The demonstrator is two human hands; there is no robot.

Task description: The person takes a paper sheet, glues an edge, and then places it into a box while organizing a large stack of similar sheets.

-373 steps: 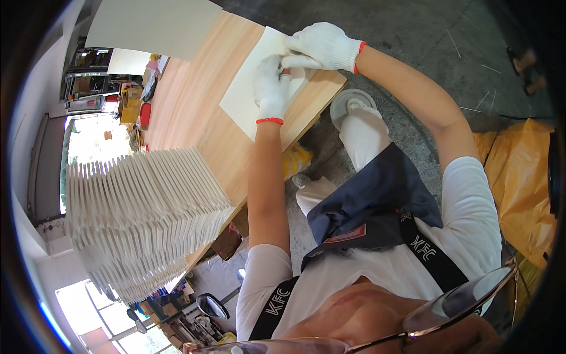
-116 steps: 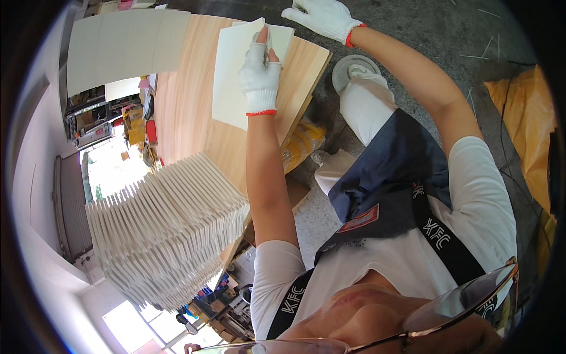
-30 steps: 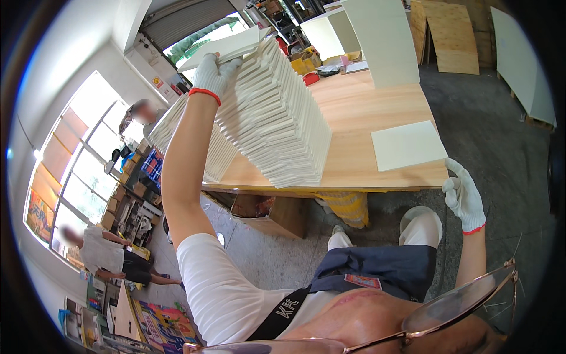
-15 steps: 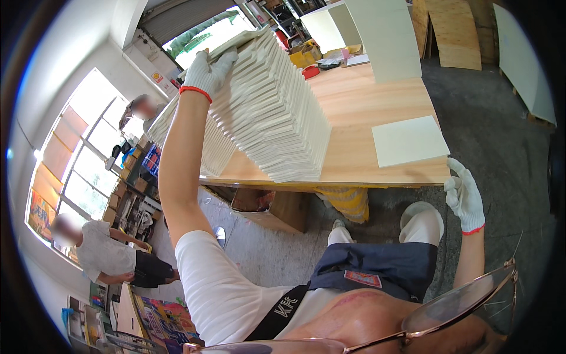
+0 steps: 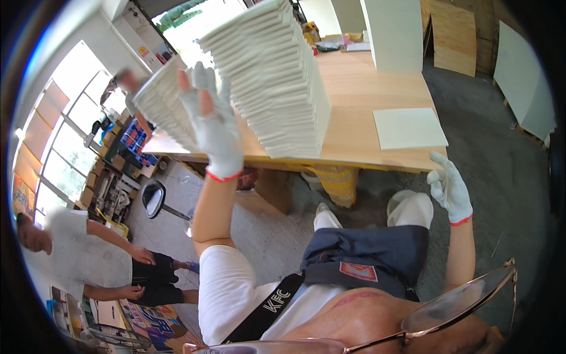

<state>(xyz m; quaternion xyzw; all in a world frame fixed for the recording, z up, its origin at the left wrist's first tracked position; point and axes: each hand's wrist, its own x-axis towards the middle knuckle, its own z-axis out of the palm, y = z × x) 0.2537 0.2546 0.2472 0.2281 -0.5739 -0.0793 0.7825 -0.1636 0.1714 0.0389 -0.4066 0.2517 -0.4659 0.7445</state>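
Observation:
A tall, uneven stack of thin white pieces (image 5: 271,82) stands on a light wooden table (image 5: 354,88). In front of its left side my left hand (image 5: 215,127) is raised in a white glove with a red cuff. Its fingers are spread and hold nothing; two of them poke bare out of the glove. A flat white panel (image 5: 410,128) lies by the table's right front corner. Just off that corner is my right hand (image 5: 453,192), gloved the same way, with loosely bent fingers apart and nothing in them.
A second white stack (image 5: 168,103) stands at the table's left end. A tall white panel (image 5: 392,35) rises at the back. Below the table are a cardboard box (image 5: 268,192) and a yellow-wrapped bundle (image 5: 336,183). One person (image 5: 94,248) stands at left, another (image 5: 127,85) behind the second stack.
My left hand has come off the top of the tall stack and drawn back toward me, fingers spreading. My right hand stays by the table corner. The person at left appears nearer.

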